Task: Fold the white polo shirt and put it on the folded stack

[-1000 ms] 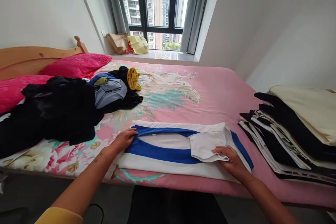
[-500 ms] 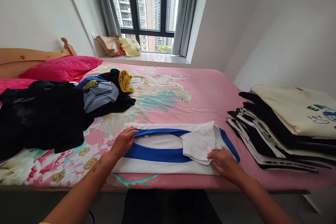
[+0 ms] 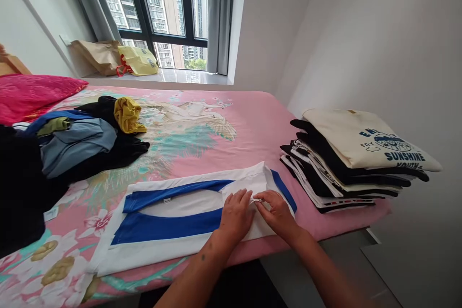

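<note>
A white and blue shirt (image 3: 169,226), partly folded, lies along the near edge of the bed, its neck opening and a small label facing up. My left hand (image 3: 236,214) rests on the white sleeve folded over the shirt's right part, fingers stretched out and lying flat. Close beside it, my right hand (image 3: 275,211) pinches a lifted edge of that white sleeve between thumb and fingers. Both hands partly cover the sleeve.
To the right stands a stack of folded clothes (image 3: 346,173), a cream shirt (image 3: 361,139) on top. Crumpled clothes (image 3: 81,139) and a black garment (image 3: 21,192) lie at the left on the flowered bed sheet (image 3: 252,125). Bags (image 3: 139,60) sit on the windowsill.
My left hand has moved right, from the shirt's left end to the sleeve. My right hand has taken hold of the sleeve's edge. The view has turned to the right.
</note>
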### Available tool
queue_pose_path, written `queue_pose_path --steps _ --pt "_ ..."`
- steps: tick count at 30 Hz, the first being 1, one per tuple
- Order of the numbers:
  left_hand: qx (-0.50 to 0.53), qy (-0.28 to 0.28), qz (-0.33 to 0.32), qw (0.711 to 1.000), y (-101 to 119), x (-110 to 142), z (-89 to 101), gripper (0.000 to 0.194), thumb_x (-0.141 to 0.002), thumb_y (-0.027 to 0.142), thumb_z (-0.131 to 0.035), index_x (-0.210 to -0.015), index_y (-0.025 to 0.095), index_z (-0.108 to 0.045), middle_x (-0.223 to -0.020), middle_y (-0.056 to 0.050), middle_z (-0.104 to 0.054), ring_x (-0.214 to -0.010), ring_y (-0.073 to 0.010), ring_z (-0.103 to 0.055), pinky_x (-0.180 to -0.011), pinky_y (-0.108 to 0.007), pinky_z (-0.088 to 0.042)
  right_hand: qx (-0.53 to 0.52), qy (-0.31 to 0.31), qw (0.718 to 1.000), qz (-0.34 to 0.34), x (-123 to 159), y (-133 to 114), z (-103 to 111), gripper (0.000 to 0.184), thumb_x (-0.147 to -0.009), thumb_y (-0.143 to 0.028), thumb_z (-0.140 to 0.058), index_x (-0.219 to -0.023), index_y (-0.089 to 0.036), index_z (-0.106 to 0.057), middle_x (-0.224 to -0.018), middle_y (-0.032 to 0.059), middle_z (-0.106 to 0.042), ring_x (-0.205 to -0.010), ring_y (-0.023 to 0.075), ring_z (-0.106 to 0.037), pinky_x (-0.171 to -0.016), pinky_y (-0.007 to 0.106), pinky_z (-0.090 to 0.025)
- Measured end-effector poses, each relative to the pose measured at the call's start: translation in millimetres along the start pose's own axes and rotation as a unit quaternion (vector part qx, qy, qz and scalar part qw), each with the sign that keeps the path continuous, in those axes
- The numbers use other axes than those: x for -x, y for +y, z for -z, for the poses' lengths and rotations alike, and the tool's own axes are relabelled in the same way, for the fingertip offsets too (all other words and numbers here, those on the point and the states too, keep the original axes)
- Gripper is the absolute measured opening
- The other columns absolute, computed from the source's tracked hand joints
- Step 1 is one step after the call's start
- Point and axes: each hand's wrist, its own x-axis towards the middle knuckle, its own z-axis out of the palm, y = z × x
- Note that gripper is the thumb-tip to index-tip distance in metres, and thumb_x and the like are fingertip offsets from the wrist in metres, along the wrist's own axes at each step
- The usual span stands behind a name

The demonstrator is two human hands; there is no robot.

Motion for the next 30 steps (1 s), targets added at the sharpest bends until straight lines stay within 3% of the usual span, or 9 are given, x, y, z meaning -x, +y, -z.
queue_pose_path --steps 2,4,6,8,12,16,20,24,30 --pt "0.118 0.021 0.093 0.988 -4.5 -18.8 -3.1 0.032 -0.086 0.036 -0.043 -0.095 0.018 -0.068 -0.099 -0.009 -0.070 -0.095 -0.0235 -0.062 -0.088 -0.039 -0.046 -0.003 0.030 1.000 -0.007 0.5 -0.5 5.2 0.012 -0.085 -0.028 -0.055 -0.094 -0.021 -0.058 -0.093 0.0063 -0.064 -0.092 0.0203 -0.058 -0.086 0.037 -0.045" --pt "0.239 0.041 0.165 0.956 -13.2 -31.8 2.3 0.040 -0.086 0.048 -0.042 -0.081 0.017 -0.067 -0.076 -0.004 -0.068 -0.073 -0.0188 -0.061 -0.068 -0.031 -0.048 -0.006 0.009 1.000 -0.015 4.4 1.9 8.5 0.010 -0.087 -0.029 -0.052 -0.089 -0.020 -0.057 -0.090 0.0062 -0.063 -0.091 0.0193 -0.057 -0.084 0.035 -0.046" --pt "0.316 0.060 0.190 0.928 -19.3 -38.7 11.5 0.043 -0.081 0.056 -0.048 -0.079 0.017 -0.065 -0.068 -0.001 -0.064 -0.065 -0.0161 -0.057 -0.059 -0.026 -0.044 -0.007 -0.076 0.997 0.016 7.6 6.6 6.4 0.013 -0.089 -0.028 -0.048 -0.091 -0.020 -0.058 -0.094 0.0058 -0.064 -0.097 0.0187 -0.057 -0.092 0.037 -0.043" --pt "0.344 0.066 0.186 0.918 -18.4 -40.7 20.4 0.044 -0.077 0.059 -0.054 -0.079 0.016 -0.066 -0.066 0.000 -0.062 -0.064 -0.0148 -0.056 -0.057 -0.024 -0.043 0.010 -0.176 0.982 0.068 4.7 14.2 -2.1 0.024 -0.090 -0.029 -0.045 -0.108 -0.020 -0.059 -0.115 0.0071 -0.062 -0.116 0.0205 -0.051 -0.106 0.041 -0.033" --pt "0.294 0.053 0.142 0.944 0.4 -34.9 27.0 0.041 -0.081 0.054 -0.051 -0.090 0.018 -0.068 -0.073 -0.001 -0.065 -0.070 -0.0155 -0.058 -0.061 -0.024 -0.046 0.086 -0.268 0.956 0.080 -26.2 42.2 -27.3 0.052 -0.092 -0.039 -0.039 -0.137 -0.014 -0.041 -0.143 0.0122 -0.041 -0.136 0.0255 -0.028 -0.114 0.047 -0.015" --pt "0.182 0.039 0.032 0.982 10.8 -22.4 10.6 0.034 -0.089 0.043 -0.045 -0.098 0.022 -0.070 -0.102 -0.006 -0.067 -0.098 -0.0200 -0.060 -0.088 -0.032 -0.048 0.141 -0.249 0.957 0.049 -67.0 81.5 -40.4 0.049 -0.088 -0.038 -0.044 -0.133 -0.018 -0.049 -0.142 0.0107 -0.043 -0.138 0.0295 -0.024 -0.114 0.050 -0.007" --pt "0.098 0.001 0.001 0.995 -3.6 -8.5 -23.2 0.032 -0.090 0.037 -0.044 -0.108 0.026 -0.068 -0.117 -0.007 -0.065 -0.109 -0.0208 -0.059 -0.096 -0.039 -0.049 0.160 -0.251 0.954 0.039 -85.0 107.6 -34.9 0.044 -0.080 -0.030 -0.057 -0.124 -0.031 -0.057 -0.138 0.0030 -0.049 -0.138 0.0296 -0.025 -0.113 0.051 0.006" --pt "-0.019 -0.017 -0.026 0.999 -13.3 2.4 -47.6 0.032 -0.088 0.029 -0.046 -0.113 0.026 -0.066 -0.121 -0.008 -0.064 -0.117 -0.0245 -0.055 -0.104 -0.049 -0.042 0.186 -0.270 0.944 0.026 -86.5 116.6 -22.7 0.044 -0.081 -0.029 -0.056 -0.124 -0.034 -0.055 -0.138 0.0020 -0.049 -0.138 0.0284 -0.023 -0.109 0.056 0.014" --pt "-0.046 -0.050 -0.057 0.996 -3.3 4.4 -43.6 0.045 -0.083 0.028 -0.053 -0.127 0.019 -0.054 -0.128 -0.011 -0.059 -0.123 -0.0274 -0.050 -0.106 -0.055 -0.037 0.218 -0.254 0.941 -0.037 -86.2 122.5 -9.6 0.037 -0.089 -0.033 -0.042 -0.122 -0.031 -0.057 -0.142 0.0029 -0.044 -0.138 0.0292 -0.022 -0.108 0.058 0.009"
